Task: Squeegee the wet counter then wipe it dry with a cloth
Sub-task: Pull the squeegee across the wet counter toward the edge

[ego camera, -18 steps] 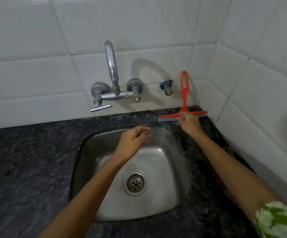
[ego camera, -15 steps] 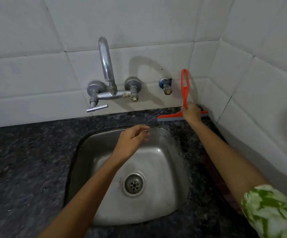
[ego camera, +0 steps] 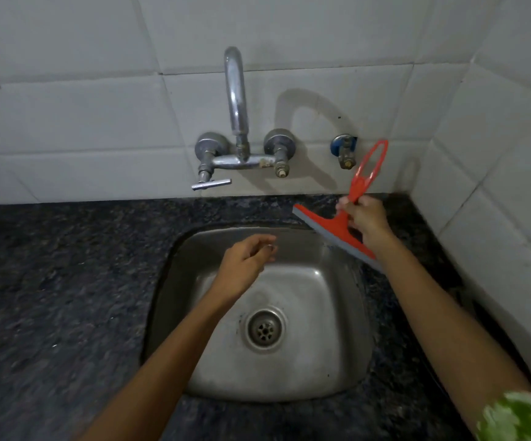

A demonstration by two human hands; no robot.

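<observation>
My right hand [ego camera: 365, 219] grips the lower handle of a red squeegee [ego camera: 337, 227] with a grey rubber blade. The squeegee is lifted and tilted, its blade slanting over the sink's back right corner, its loop handle pointing up toward the wall. My left hand [ego camera: 246, 261] hovers over the sink basin, fingers loosely curled, holding nothing. The dark speckled stone counter [ego camera: 60, 281] surrounds the sink. No cloth is in view.
A steel sink [ego camera: 346, 345] with a round drain [ego camera: 264, 327] is set in the counter. A chrome wall tap [ego camera: 237, 122] and a small blue-collared valve [ego camera: 343, 151] sit on the white tiled back wall. A tiled side wall [ego camera: 496, 186] closes the right.
My right hand closed on the squeegee, which stood upright against the back wall, and lifted it off the counter, tilting it over the sink's corner. My left hand stayed over the basin.
</observation>
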